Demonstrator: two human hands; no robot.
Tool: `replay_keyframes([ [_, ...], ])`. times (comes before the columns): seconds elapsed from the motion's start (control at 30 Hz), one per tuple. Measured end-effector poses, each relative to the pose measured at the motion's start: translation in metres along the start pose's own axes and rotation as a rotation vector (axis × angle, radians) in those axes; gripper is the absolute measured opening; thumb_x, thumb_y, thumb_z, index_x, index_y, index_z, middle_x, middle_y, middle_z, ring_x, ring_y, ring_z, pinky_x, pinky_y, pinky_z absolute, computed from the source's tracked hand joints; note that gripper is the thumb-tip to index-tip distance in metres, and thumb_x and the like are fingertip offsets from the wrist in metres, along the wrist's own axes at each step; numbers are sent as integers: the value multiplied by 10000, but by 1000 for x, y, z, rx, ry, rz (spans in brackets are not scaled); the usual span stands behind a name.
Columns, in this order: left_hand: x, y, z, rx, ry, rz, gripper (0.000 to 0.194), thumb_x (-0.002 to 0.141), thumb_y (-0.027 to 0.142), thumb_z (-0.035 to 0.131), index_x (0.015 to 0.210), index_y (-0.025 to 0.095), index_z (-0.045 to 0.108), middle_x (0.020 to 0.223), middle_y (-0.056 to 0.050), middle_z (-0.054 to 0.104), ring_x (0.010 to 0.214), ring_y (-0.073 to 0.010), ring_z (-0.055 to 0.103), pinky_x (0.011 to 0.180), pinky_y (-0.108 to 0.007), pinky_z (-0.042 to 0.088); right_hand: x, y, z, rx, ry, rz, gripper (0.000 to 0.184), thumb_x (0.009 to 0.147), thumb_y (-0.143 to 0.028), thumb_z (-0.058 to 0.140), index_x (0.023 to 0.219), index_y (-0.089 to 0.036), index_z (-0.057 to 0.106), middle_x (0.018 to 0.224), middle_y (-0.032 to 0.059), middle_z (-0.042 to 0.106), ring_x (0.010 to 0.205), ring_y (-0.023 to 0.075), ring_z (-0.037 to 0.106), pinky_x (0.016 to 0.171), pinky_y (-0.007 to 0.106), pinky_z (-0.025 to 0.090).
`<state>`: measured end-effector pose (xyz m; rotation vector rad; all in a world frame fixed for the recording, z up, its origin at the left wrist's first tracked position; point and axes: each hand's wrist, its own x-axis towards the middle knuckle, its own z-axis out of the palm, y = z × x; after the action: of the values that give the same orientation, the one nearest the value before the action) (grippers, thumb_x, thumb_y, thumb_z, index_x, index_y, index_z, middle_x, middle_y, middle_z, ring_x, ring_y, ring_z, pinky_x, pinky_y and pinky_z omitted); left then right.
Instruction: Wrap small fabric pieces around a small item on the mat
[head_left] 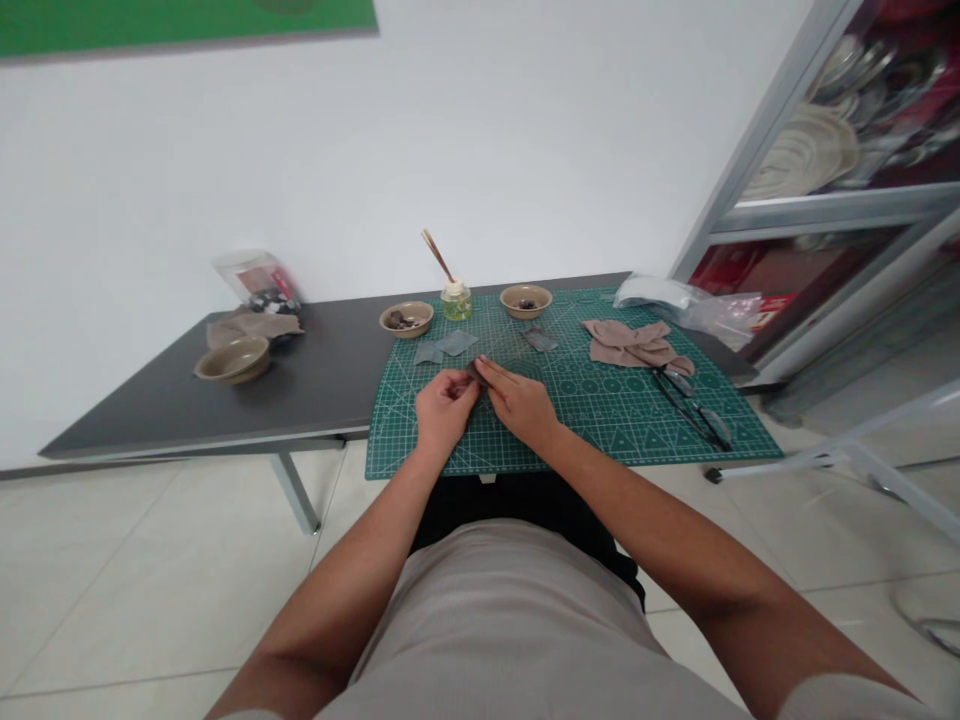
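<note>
My left hand [444, 408] and my right hand [519, 402] meet over the near middle of the green cutting mat [600, 420]. Between their fingertips is a small dark grey piece [475, 373], mostly covered, so its kind is unclear. The left fingers are closed in a pinch; the right fingers lie pressed together along the piece's right side. Just beyond the hands lie thin grey squares, among them a pale one [457, 343] and a darker one [540, 339]. Farther back, a left bowl [406, 333] and a right bowl [526, 313] hold small dark bits.
A reed diffuser [456, 300] stands between the bowls. To the right are a crumpled brown cloth [630, 345], eyeglasses [694, 410] and a plastic bag [712, 310]. Another bowl [234, 372], a cloth [255, 327] and a clear container [257, 280] are at left.
</note>
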<state>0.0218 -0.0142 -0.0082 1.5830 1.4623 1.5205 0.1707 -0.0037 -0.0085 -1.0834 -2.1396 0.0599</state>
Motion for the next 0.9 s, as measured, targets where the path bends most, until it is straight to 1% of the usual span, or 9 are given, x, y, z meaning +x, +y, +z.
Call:
replay_keyframes([
  [0.07,2,-4,1,-73,2,-22,199,736,344,688,847,182,661,751,-6,691,644,-135,623,642,-254,490,0,0,0,-19,0,18,493,909,-135,437,1387,-238,503,1406,39,530,1147,199,632,953,348,547],
  [0.13,3,-7,2,-106,9,-28,217,733,355,692,859,182,655,744,-6,685,637,-136,620,632,-254,488,0,-1,0,-34,-2,15,497,916,-133,426,1393,-254,496,1421,31,511,1142,190,635,945,332,548],
  [0.23,3,-4,0,17,-9,21,119,731,289,673,715,189,610,614,36,598,570,-109,547,581,-227,439,-1,-3,0,-23,-20,-57,482,931,-136,409,1389,-256,502,1450,28,472,1162,178,622,961,310,535],
  [0.33,0,2,-2,73,-9,46,116,740,262,652,674,190,590,578,48,561,552,-100,517,570,-220,425,-2,-2,1,7,-25,-97,465,939,-144,413,1379,-251,513,1438,28,490,1200,166,595,983,293,519],
  [0.43,-2,5,-3,37,-3,35,116,745,291,662,711,191,616,611,39,602,577,-108,549,592,-227,447,-2,0,2,30,0,-69,476,934,-136,414,1387,-252,503,1417,22,517,1223,157,576,998,289,510],
  [0.57,-3,2,-1,-36,-14,19,163,751,346,677,786,194,629,679,22,654,618,-124,597,623,-245,474,-2,1,1,38,25,-47,480,929,-132,408,1392,-220,499,1397,41,541,1228,169,572,1000,303,512],
  [0.67,-2,1,-1,-11,-33,39,133,760,297,659,726,202,572,619,41,612,578,-111,570,598,-233,456,-3,1,0,32,-6,-72,481,929,-136,416,1392,-236,499,1418,37,518,1228,168,572,999,300,512],
  [0.77,0,0,-2,-16,-76,56,142,760,235,634,689,208,514,582,57,580,550,-101,552,579,-224,443,-4,1,1,33,-26,-111,482,926,-132,421,1391,-227,498,1428,48,507,1232,170,570,999,304,513],
  [0.9,0,-3,-1,-122,-102,44,99,762,231,624,737,206,532,605,52,596,558,-112,589,580,-234,469,-4,4,4,52,17,-104,483,914,-114,427,1385,-191,503,1378,65,564,1230,172,572,1016,318,504],
])
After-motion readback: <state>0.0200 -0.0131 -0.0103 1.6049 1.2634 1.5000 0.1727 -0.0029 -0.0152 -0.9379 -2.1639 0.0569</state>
